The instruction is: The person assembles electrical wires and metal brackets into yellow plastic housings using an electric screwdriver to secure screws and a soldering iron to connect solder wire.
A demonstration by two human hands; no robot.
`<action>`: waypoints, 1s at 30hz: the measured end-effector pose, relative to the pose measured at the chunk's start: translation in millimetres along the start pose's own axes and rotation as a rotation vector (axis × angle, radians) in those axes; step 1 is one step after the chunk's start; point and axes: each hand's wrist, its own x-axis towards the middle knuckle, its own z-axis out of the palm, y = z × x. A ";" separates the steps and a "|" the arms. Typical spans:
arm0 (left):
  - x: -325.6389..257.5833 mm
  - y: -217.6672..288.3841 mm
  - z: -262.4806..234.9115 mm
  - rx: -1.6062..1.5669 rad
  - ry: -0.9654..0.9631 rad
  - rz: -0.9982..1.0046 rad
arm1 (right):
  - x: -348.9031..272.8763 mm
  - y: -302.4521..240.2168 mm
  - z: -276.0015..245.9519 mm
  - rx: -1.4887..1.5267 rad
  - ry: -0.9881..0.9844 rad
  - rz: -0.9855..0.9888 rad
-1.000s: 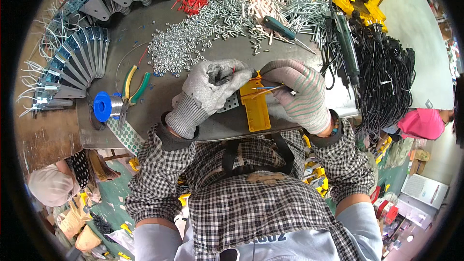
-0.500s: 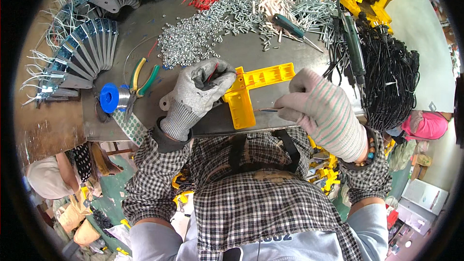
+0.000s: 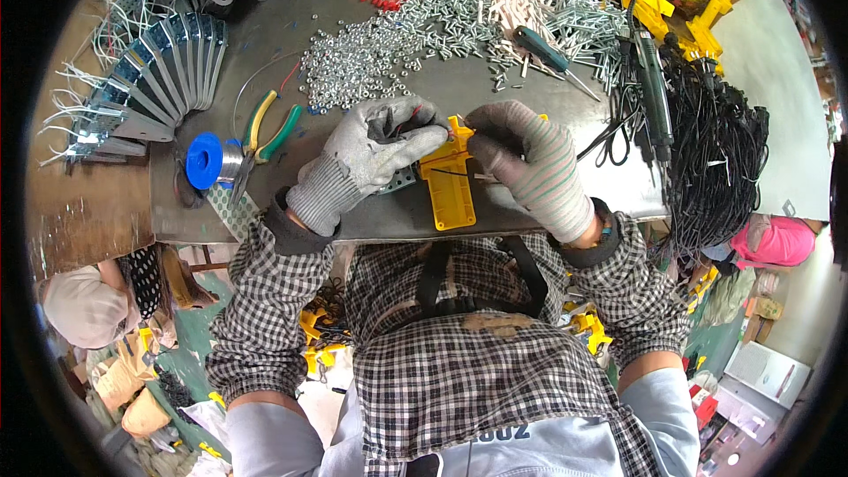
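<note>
A grey metal workbench (image 3: 265, 44) fills the upper half of the view, with a plaid-sleeved person bent over its near edge. To the right a big tangle of black cables (image 3: 715, 150) spills off the bench, and along the left rim a fan of perforated metal brackets (image 3: 150, 79) lies overlapped. A wide heap of silver screws (image 3: 380, 44) spreads across the middle, with a green-handled screwdriver (image 3: 548, 51) resting beside it. At the near edge, between the two hands, lies a yellow plastic T-shaped part (image 3: 449, 185), its long leg pointing toward the person. The left hand (image 3: 367, 155), in a grey glove, is curled with fingers together, pinching something small against the top of the yellow part; what it grips is too hidden to tell. The right hand (image 3: 530, 163), in a striped glove, has its fingertips closed on the part's top edge. Left of them sit yellow-and-green pliers (image 3: 265, 128) and a blue spool (image 3: 205, 161)
</note>
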 end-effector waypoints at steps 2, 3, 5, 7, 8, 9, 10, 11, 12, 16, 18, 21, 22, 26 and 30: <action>0.2 10.4 0.0 0.065 -0.042 -0.025 | 2.1 0.1 0.9 0.014 -0.016 -0.039; 0.1 15.0 0.3 0.131 -0.090 -0.047 | 2.7 -3.0 -0.7 -0.126 -0.015 -0.168; -0.4 14.6 -1.9 0.067 -0.093 -0.052 | 2.2 -4.1 -2.3 -0.265 -0.019 -0.301; 0.6 13.8 -4.4 0.005 -0.095 -0.055 | -1.7 -2.5 -2.9 -0.073 0.038 0.022; 1.6 12.9 -4.9 0.014 -0.096 -0.076 | -1.7 -0.5 -3.4 -0.072 0.032 0.021; 2.4 12.5 -5.5 0.023 -0.097 -0.096 | -1.6 2.2 -3.7 -0.087 0.038 -0.022; 2.5 15.8 -6.9 0.022 -0.091 -0.097 | -1.5 3.5 -3.7 -0.102 0.045 -0.065; 2.7 21.0 -8.9 0.003 -0.129 -0.121 | -1.3 1.6 -0.2 -0.061 0.040 -0.105; 2.5 24.5 -10.5 -0.016 -0.167 -0.145 | -0.4 2.7 2.3 -0.058 0.036 -0.104; 4.1 26.0 -13.7 -0.095 -0.169 -0.156 | 2.6 4.4 4.1 -0.078 0.010 -0.235; 7.2 18.9 -18.0 -0.046 -0.234 -0.104 | 4.7 4.5 5.2 -0.125 0.004 -0.334; 5.8 23.2 -17.7 -0.084 -0.216 -0.151 | 6.0 4.8 4.5 -0.237 -0.004 -0.375; 6.4 26.3 -17.0 -0.085 -0.216 -0.152 | 6.3 6.7 4.7 -0.301 0.016 -0.415; 8.6 22.9 -21.4 -0.161 -0.269 -0.157 | 7.3 6.0 7.3 -0.469 0.059 -0.539; 6.5 30.9 -11.5 -0.041 -0.258 -0.135 | 9.3 3.7 2.2 -0.636 0.014 -0.586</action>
